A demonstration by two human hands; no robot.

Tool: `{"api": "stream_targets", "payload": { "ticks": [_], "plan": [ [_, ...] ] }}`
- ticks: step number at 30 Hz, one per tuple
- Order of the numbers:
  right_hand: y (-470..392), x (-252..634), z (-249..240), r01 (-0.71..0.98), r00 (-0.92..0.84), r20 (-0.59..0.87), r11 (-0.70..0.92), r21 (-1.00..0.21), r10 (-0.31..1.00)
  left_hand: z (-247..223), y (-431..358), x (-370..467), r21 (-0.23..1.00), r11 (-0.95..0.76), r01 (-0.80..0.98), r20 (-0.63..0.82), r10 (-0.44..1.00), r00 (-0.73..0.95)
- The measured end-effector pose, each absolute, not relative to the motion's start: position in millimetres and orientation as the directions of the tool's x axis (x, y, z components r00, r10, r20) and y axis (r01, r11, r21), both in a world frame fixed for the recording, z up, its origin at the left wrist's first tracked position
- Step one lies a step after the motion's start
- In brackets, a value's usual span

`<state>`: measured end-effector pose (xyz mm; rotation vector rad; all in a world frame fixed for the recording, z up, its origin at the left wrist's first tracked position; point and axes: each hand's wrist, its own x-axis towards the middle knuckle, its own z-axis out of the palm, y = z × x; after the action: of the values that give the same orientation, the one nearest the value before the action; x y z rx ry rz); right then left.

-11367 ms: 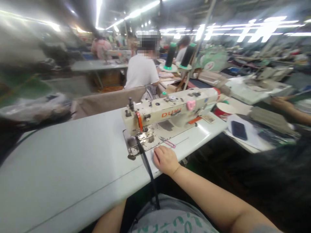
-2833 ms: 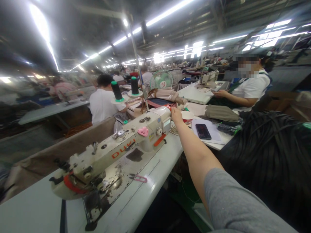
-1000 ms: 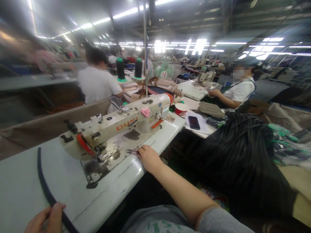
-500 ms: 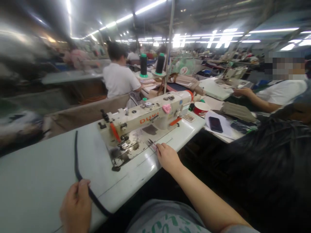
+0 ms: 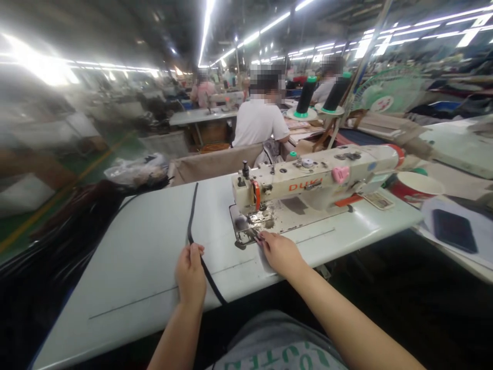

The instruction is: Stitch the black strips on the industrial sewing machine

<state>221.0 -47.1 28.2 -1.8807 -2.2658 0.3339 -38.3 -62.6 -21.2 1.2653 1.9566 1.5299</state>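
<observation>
My left hand is closed with its fingertips on a narrow black strip, left of the sewing machine. The strip runs across the pale table from its far side and hangs over the front edge. My right hand grips small thread snips, their blades pointing left over the machine's metal bed. Most of the snips' handle is hidden in my fingers. Right above the blades is the needle area of the white sewing machine, which has orange parts and a pink piece on its arm.
Two black thread cones stand behind the machine. At right are a red and white tub and a dark phone on white paper. A person in a white shirt sits beyond the table, behind a fabric-lined bin.
My view has swung left. My right hand has brought the snips leftward along the machine bed, closer to the needle area. My left hand still holds the strip.
</observation>
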Motion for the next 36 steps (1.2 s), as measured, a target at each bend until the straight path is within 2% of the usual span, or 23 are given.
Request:
{"api": "stream_targets", "payload": {
  "ticks": [9,16,22,27,30,32,34,36],
  "plan": [
    [-28.0,189.8,24.3,0.97,-0.128,-0.056,0.114,-0.215,0.99,-12.4,-67.9,-38.1,0.953,-0.026,0.302,0.227,0.722,-0.653],
    [-17.2,175.8,21.1,0.973,-0.118,-0.041,0.107,-0.205,0.992,-11.5,-76.9,-48.0,0.997,-0.06,-0.047,0.006,0.682,-0.732],
    [-13.5,182.3,22.9,0.962,-0.167,-0.019,0.159,-0.222,0.986,-6.9,-93.1,-62.7,0.935,-0.031,-0.354,-0.206,0.764,-0.611],
    [-10.9,199.6,29.5,0.94,-0.241,0.032,0.242,-0.241,0.97,-3.2,-102.2,-63.9,0.882,-0.011,-0.47,-0.259,0.822,-0.507],
    [-14.7,207.3,31.9,0.854,-0.411,0.101,0.421,-0.307,0.906,-1.7,-103.5,-60.6,0.86,-0.017,-0.51,-0.274,0.828,-0.49],
    [-22.6,210.4,32.5,0.748,-0.531,0.115,0.528,-0.402,0.839,1.4,-103.7,-57.5,0.859,-0.021,-0.512,-0.288,0.807,-0.515],
    [-33.5,211.8,33.1,0.641,-0.604,0.094,0.553,-0.533,0.791,6.6,-104.3,-54.3,0.864,-0.034,-0.503,-0.287,0.787,-0.546],
    [-44.8,211.9,33.7,0.552,-0.619,0.07,0.497,-0.67,0.782,12.6,-105.6,-51.8,0.866,-0.062,-0.496,-0.256,0.798,-0.546]
  ]
}}
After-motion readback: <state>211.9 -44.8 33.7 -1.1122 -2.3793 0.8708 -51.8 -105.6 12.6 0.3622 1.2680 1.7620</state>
